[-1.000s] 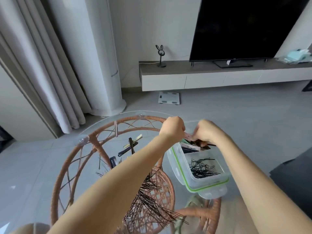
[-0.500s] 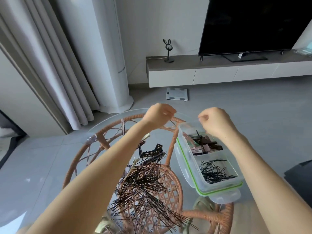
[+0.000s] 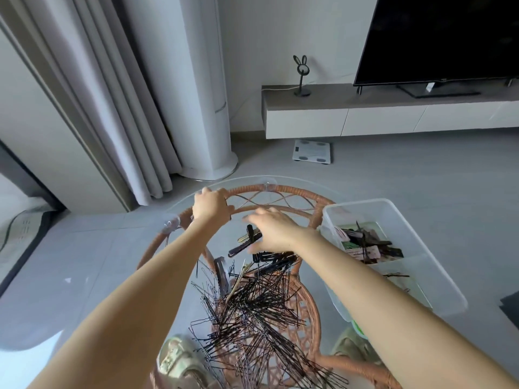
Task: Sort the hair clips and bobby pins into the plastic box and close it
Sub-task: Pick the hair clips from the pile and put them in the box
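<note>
Your right hand [image 3: 273, 231] hovers, fingers spread, over the long black hair clips [image 3: 247, 242] on the round glass table [image 3: 295, 192]; pinch one by its end, lift it right into the clear plastic box [image 3: 393, 204]; your left hand [image 3: 212, 207] curls far left; I cannot tell whether it holds anything.

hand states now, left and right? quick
Left hand: fingers curled down at far edge of the round glass tabletop; any grip hidden, cannot tell.
Right hand: open, fingers extended over the flat black hair clips.
</note>
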The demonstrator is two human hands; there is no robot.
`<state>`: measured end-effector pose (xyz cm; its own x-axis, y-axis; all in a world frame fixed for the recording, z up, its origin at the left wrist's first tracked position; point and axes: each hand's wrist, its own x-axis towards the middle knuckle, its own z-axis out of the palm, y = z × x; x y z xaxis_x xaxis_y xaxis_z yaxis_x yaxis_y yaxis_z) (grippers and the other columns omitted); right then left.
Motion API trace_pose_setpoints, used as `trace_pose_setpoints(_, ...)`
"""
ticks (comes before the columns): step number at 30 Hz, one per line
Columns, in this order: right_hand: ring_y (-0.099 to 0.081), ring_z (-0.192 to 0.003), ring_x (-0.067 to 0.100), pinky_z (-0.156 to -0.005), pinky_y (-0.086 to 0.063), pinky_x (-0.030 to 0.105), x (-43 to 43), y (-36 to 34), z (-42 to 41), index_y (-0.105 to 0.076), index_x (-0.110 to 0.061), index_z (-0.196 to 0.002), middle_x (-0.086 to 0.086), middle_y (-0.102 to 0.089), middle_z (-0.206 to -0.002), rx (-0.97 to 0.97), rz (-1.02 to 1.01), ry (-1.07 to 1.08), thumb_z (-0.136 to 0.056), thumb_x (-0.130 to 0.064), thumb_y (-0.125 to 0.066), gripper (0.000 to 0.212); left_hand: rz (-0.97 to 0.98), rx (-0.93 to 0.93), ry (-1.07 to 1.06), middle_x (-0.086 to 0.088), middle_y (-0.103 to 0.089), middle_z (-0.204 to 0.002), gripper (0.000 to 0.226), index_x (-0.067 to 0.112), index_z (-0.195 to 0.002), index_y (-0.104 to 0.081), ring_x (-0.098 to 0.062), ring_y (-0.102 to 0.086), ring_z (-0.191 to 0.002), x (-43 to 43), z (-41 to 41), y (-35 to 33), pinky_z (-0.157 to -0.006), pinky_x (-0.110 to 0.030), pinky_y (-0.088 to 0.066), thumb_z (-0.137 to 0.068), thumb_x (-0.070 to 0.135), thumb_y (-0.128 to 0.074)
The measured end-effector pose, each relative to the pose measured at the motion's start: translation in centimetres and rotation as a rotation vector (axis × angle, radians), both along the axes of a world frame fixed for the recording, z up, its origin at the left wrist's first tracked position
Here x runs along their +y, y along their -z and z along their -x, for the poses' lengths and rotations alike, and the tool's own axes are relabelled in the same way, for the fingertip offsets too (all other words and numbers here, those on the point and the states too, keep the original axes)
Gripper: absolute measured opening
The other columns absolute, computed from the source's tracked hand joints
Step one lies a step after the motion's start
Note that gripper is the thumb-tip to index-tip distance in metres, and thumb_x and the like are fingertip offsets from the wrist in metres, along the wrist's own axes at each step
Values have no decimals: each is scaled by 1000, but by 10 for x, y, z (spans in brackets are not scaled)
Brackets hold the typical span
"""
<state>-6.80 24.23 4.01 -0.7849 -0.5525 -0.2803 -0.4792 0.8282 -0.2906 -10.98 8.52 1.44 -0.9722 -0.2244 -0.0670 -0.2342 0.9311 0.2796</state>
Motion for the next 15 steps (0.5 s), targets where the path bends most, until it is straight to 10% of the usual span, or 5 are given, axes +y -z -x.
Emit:
trace_pose_setpoints(5,-46,-118,31,-97,-42,43,-12,1,9,-41,-11,-130,12,-49,-133,-103,-37,50,-74,-29,-74,68,-93,89,0,-13,-65,-105,31,6,-107,-58,-33,-58,-97,-2,4,1,-69,-33,-42,-79,-5,-50)
trace_pose_setpoints(10,-60,-92,31,-72,-45,36,-18,-5,4,-41,-5,-123,17,-59,-113,-203,-57,81,-75,-22,-75,62,-88,-62,-28,-12,-57,-74,11,0,-86,-59,-30,-57,-72,-4,-2,-8,-60,-30,-43,-84,11,-55)
trace_pose_setpoints(15,-50,-108,34,-88,-47,39,-26,-4,-8,-49,-3,-119,17,-47,-124,-75,-203,104,-68,-27,-80,65,-120,-66,38,-10,-66,-82,22,3,-96,-69,-22,-53,-67,-10,-20,-6,-61,-28,-44,-82,6,-51)
